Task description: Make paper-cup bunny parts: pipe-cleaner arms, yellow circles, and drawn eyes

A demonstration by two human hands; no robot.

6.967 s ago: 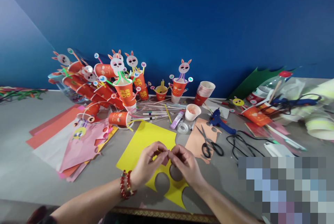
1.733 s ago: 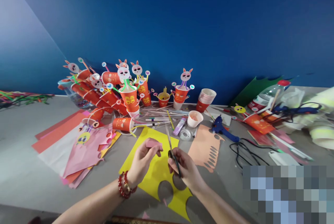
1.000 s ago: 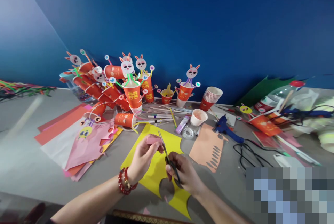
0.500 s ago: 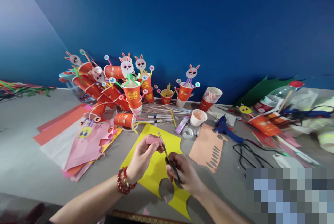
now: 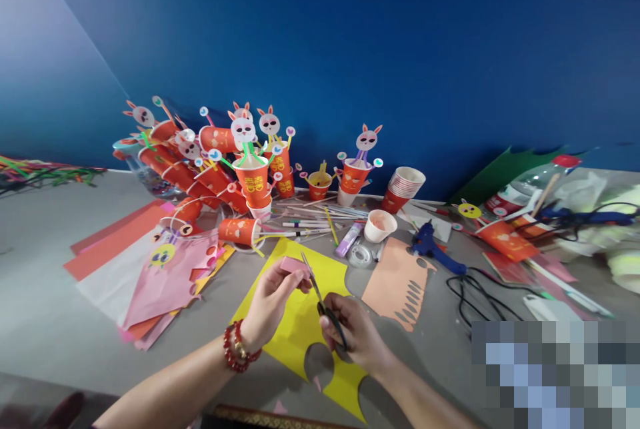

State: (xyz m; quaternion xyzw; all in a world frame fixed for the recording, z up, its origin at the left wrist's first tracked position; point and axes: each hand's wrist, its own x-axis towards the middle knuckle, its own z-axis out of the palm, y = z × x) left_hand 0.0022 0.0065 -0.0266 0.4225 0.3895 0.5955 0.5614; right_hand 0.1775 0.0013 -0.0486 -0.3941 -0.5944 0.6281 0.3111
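Between the thumb and fingers of my left hand is a small piece of pink paper. My right hand grips a pair of black-handled scissors, its blades pointing up and away beside the pink paper. Whether the blades touch the paper I cannot tell. Under both hands lies a yellow sheet with round holes cut out of it. Small pink scraps rest near its front edge.
Red paper cups with rabbit faces crowd the back left. Coloured sheets lie at left. Behind the hands are a tape roll and a white cup. A peach sheet and a blue glue gun lie right.
The pink paper has tilted slightly in my left hand, showing more of its face. Its position beside the scissors has barely shifted, and my right hand is almost still.
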